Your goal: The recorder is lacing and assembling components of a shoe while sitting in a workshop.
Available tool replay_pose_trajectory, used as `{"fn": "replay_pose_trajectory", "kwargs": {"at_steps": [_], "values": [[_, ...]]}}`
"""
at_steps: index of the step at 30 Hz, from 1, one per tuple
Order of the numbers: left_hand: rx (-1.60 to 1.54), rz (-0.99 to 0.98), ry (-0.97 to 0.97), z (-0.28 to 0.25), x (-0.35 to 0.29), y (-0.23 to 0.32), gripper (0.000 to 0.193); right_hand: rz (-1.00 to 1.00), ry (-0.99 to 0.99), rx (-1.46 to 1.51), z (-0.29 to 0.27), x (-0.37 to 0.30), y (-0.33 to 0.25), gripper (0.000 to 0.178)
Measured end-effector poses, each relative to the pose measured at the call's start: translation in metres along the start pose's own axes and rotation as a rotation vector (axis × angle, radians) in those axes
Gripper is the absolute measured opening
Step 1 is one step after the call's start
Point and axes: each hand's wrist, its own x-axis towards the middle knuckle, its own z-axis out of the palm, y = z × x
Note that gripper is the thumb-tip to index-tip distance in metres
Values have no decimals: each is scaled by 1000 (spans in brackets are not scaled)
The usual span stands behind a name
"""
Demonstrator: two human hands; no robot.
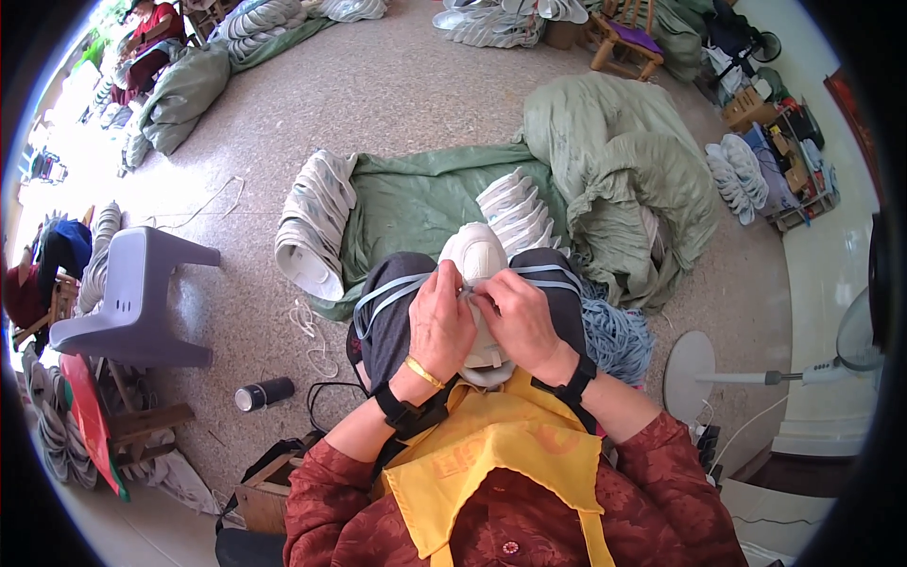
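On my lap, between my knees, rests a white shoe upper (474, 253) with its toe pointing away from me. A pale blue shoelace (392, 291) reaches out over both thighs from its eyelet area. My left hand (440, 319) is closed, its thumb and forefinger pinching at the lacing. From the other side my right hand (521, 317) pinches the lace too, fingertips almost touching the left ones. The fingers partly hide the eyelets and the lace between them. A yellow apron (496, 425) lies below my wrists.
Stacked white uppers (316, 222) and a second stack (517, 213) lie on green cloth (411, 198). Beside them slumps a big green sack (614, 142). Blue laces (616, 335) heap by my right knee. A purple stool (137, 293), dark bottle (265, 393) and fan (694, 373) stand around.
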Motion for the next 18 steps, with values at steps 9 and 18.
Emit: {"fn": "replay_pose_trajectory", "kwargs": {"at_steps": [9,18], "values": [[-20,-82,-54,0,-2,-2,24,-44,-3,-77,6,-3,3,12],[68,-4,25,4,1,0,21,-33,20,-145,7,-3,-4,9]]}}
